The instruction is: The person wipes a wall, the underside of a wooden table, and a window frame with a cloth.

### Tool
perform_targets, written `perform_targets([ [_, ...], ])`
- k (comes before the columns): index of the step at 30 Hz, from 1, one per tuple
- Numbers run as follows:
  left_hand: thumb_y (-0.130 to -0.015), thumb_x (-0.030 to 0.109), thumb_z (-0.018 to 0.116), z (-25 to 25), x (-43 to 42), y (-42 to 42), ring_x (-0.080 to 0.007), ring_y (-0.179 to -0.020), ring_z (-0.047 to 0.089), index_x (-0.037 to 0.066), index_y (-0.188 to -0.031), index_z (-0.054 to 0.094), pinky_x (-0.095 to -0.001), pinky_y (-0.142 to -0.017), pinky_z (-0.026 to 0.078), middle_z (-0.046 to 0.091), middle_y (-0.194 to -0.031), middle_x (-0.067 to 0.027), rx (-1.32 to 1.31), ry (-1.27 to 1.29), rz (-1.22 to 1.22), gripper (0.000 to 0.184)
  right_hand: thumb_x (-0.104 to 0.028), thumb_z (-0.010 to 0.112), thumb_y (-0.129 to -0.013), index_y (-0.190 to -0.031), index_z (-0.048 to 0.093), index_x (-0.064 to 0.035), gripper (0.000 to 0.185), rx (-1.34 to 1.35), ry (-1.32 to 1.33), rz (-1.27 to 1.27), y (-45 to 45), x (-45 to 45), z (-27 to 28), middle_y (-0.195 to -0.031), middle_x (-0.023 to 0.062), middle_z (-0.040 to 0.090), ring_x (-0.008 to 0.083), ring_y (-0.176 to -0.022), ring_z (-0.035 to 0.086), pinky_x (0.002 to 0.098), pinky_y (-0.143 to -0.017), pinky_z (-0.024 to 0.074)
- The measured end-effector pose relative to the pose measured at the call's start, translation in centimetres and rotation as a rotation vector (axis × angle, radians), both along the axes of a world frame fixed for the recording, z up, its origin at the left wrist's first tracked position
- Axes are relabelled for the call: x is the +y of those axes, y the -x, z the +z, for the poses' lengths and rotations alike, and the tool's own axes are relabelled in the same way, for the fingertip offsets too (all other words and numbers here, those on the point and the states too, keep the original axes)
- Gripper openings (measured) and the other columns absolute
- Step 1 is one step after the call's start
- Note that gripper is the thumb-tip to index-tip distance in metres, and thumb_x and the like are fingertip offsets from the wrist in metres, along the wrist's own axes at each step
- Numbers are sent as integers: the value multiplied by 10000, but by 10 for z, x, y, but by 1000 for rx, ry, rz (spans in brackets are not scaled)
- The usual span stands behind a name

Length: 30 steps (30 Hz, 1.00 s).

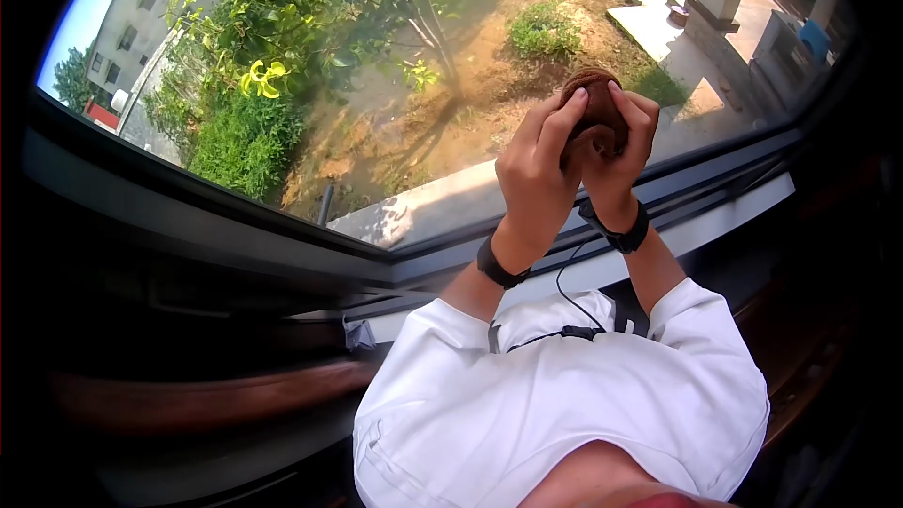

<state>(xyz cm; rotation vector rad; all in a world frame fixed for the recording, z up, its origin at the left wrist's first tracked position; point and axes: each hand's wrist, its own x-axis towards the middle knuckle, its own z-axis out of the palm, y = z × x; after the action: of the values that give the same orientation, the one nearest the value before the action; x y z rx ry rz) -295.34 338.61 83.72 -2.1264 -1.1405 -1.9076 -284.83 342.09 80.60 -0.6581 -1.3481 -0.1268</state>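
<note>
In the head view a brown cloth [602, 118] is bunched into a small bundle, held up in front of the window glass. My left hand [534, 162] grips its left side, with the fingers bent over the top. On the other side my right hand [623, 165] wraps its fingers around the same cloth. The two hands are close together, and each wrist has a black band. Part of the cloth is hidden behind the fingers and palms. I cannot tell whether the cloth touches the glass.
A dark window frame [442, 254] runs below the hands, above a white sill [752, 202]. Outside are a leafy tree [310, 0], bare soil and a paved area. A thin black cable [562, 282] hangs near my chest. A curved wooden piece [216, 400] lies at the lower left.
</note>
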Motion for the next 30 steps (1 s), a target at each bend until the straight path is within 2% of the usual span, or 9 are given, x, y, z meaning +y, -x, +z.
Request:
perform_targets([
  [6,-753,-96,714,-73,-10,-24,-326,-945,695,56,-1233,631,-358,-768,572,680,-1126,-144,-23,174,-13,511,88,704,-693,-1272,600,-60,607,-33,98,37,-28,-5,-78,-1097,139,545,311,-948,554,364,-807,493],
  [10,-787,-77,708,-114,-19,-12,-350,-960,691,45,-1246,622,-371,-792,573,656,-1181,-176,-140,294,41,483,47,763,-679,-1277,629,-123,636,-127,130,156,-23,-10,-90,-1085,134,569,325,-903,594,386,-711,530],
  [12,-802,-91,691,-101,-28,-12,-340,-970,692,34,-1259,613,-371,-805,570,640,-1203,-186,-316,325,17,481,24,789,-671,-1281,637,-136,649,-175,138,218,-19,-8,-80,-1082,112,585,312,-875,629,388,-682,542],
  [13,-834,-123,647,-92,-33,-11,-302,-964,693,6,-1284,588,-351,-807,576,615,-1215,-188,-182,243,149,472,18,796,-669,-1279,641,-139,648,-163,113,236,-15,-7,-72,-1074,103,590,303,-862,637,382,-673,543],
  [18,-860,-169,576,-24,-25,-32,-240,-949,692,-9,-1301,567,-321,-768,604,597,-1203,-174,-260,116,135,469,-2,816,-664,-1261,658,-150,635,-94,14,268,-16,3,-3,-1033,70,607,276,-816,664,359,-654,549],
  [21,-819,-159,619,2,-10,-43,-259,-943,691,21,-1297,587,-340,-761,593,628,-1161,-169,-176,27,138,512,166,688,-602,-1269,647,-80,712,-90,25,250,-32,10,18,-1065,116,588,282,-898,604,354,-738,534],
  [24,-770,-132,671,11,3,-55,-319,-950,681,42,-1284,608,-368,-776,572,651,-1133,-169,-3,-28,174,547,93,764,-656,-1267,645,-130,661,-48,-3,127,-54,15,27,-1048,89,590,285,-903,627,341,-706,537],
  [25,-785,-106,675,12,5,-64,-230,-905,692,72,-1236,638,-315,-774,559,700,-1069,-123,-29,-41,166,486,126,730,-649,-1273,639,-111,674,-22,2,132,-59,15,24,-1076,106,581,287,-936,603,340,-731,528],
  [30,-764,-112,717,-27,10,-78,-301,-933,691,75,-1251,619,-356,-790,564,679,-1082,-150,-18,48,50,531,119,706,-644,-1264,631,-61,651,-15,44,87,-77,15,-20,-1094,121,584,292,-942,575,344,-770,516],
])
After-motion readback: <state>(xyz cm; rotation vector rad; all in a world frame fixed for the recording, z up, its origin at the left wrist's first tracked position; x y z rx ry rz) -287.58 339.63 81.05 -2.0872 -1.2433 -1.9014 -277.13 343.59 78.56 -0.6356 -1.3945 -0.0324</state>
